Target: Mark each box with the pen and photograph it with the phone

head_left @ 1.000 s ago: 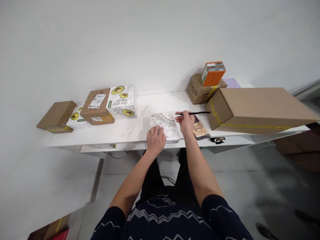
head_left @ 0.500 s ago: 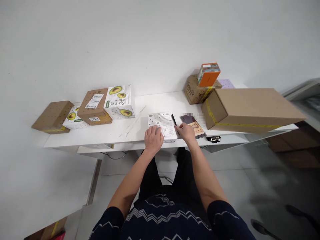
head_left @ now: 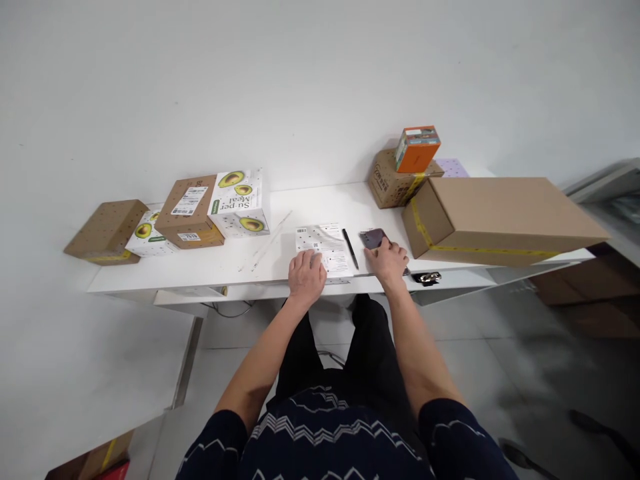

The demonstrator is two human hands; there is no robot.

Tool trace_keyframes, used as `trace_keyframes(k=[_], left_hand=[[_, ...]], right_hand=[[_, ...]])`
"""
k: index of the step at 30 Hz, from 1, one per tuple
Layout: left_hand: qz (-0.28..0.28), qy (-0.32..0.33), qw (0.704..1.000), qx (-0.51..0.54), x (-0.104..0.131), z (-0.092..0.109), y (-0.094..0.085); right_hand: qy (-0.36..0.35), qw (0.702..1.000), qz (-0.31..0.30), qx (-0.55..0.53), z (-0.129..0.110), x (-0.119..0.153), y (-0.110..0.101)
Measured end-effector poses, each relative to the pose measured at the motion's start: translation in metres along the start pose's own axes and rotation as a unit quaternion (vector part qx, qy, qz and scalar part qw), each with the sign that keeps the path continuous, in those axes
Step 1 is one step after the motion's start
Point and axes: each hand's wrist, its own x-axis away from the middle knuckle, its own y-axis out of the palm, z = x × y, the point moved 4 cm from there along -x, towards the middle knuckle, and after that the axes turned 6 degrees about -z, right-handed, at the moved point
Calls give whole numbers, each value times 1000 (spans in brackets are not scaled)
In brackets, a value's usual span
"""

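My left hand (head_left: 306, 277) rests on the near left part of a flat white printed box (head_left: 329, 241), fingers laid over its top and slightly bent. Just right of that box lies a black pen (head_left: 350, 248), touched by neither hand. My right hand (head_left: 389, 261) covers most of a dark purple smartphone (head_left: 373, 238) lying on the table, its fingers closed around the phone's sides. The far end with the camera lenses shows; the rest is hidden under the hand.
Avocado-print white boxes (head_left: 240, 203) and brown cartons (head_left: 186, 213) stand at the left of the white table (head_left: 320, 201). At the right are a long brown carton (head_left: 515, 213) and a small orange box (head_left: 417, 159) on another carton. A shiny metal object (head_left: 428, 278) sits by the front edge.
My right hand has let go of the pen, which now lies beside the white box. It has moved right onto the phone. My left hand has hardly moved.
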Motion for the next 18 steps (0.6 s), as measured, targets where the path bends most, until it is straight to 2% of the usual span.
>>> trace_keyframes(k=[3, 5, 6, 7, 9, 11, 12, 13, 15, 18], left_hand=[[5, 0, 1000, 0, 0, 0, 0], [1, 0, 1000, 2, 0, 0, -1], [-3, -1, 1000, 2, 0, 0, -1], [-6, -3, 1000, 2, 0, 0, -1], [-9, -5, 1000, 1, -1, 0, -2], [-9, -7, 1000, 3, -1, 1, -3], [-9, -7, 1000, 4, -1, 1, -3], [-9, -7, 1000, 6, -2, 1, -3], [-11, -7, 1000, 11, -2, 1, -2], [-20, -28, 999, 41, 1, -5, 3]], right_hand=[[17, 998, -13, -64, 6, 1, -7], [39, 982, -19, -185, 16, 2, -12], [51, 960, -24, -274, 21, 3, -15], [60, 926, -32, -372, 25, 5, -19], [58, 825, -65, -558, 24, 14, -27], [17, 721, -114, -683, 12, 30, -40], [-13, 680, -143, -719, 2, 40, -46], [-42, 647, -173, -742, -10, 51, -52], [-70, 605, -233, -758, -35, 74, -55], [-59, 556, -339, -756, -73, 105, -40]])
